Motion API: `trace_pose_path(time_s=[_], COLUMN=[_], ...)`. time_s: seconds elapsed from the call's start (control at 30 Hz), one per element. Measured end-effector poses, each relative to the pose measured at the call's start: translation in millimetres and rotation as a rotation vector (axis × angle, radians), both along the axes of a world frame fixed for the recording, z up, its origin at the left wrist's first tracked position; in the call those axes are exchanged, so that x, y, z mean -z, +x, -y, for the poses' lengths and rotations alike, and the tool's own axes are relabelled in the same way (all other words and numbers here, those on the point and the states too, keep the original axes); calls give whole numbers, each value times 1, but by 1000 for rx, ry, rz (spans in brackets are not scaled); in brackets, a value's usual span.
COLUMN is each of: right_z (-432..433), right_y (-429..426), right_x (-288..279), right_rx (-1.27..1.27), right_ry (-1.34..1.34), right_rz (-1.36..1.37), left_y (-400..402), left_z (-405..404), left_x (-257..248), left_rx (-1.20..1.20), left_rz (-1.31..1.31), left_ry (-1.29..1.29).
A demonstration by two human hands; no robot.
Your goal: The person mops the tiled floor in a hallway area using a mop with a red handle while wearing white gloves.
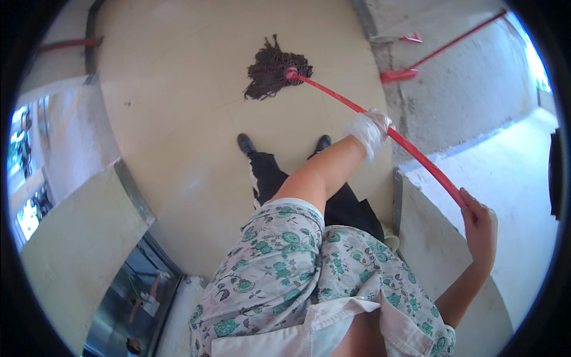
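A string mop lies with its dark brown head (272,73) spread on the pale floor, ahead of my feet. From its pink-red socket, a red mop handle (424,160) slants up to the right. My left hand (377,125), in a clear plastic glove, grips the handle partway along. Higher up, my right hand (482,223) is bare and closes around the handle's upper end. My left arm reaches across in front of my body. Both black shoes (245,143) stand on the floor behind the mop head.
A long-handled red tool (399,76) leans at the right wall (464,89); its exact kind is unclear. Another red piece (411,37) lies near it. A wall end with a grey base (89,187) stands left. A dark glass panel (129,294) at lower left shows a person's form.
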State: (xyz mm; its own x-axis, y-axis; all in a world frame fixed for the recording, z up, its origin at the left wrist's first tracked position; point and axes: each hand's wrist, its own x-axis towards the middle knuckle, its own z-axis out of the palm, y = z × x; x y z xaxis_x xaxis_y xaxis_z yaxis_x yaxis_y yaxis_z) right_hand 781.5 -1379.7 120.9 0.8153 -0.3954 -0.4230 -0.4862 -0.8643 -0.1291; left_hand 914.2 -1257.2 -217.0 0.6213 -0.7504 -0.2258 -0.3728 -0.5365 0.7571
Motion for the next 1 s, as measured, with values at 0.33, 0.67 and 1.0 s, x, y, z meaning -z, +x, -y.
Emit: trace_pose_path(time_s=[0.33,0.67,1.0], right_z=[-33,-171,-92], right_y=[-29,-229,-149], right_x=[-1,11,132], right_rx=[308,941,719], right_ry=[-11,480,619], right_rz=[-130,-212,44], left_y=[14,-135,-31], left_z=[30,-65,-15], left_x=[-26,-13,95], left_rx=[414,983,917], left_rz=[-16,-70,364], left_ry=[271,281,277])
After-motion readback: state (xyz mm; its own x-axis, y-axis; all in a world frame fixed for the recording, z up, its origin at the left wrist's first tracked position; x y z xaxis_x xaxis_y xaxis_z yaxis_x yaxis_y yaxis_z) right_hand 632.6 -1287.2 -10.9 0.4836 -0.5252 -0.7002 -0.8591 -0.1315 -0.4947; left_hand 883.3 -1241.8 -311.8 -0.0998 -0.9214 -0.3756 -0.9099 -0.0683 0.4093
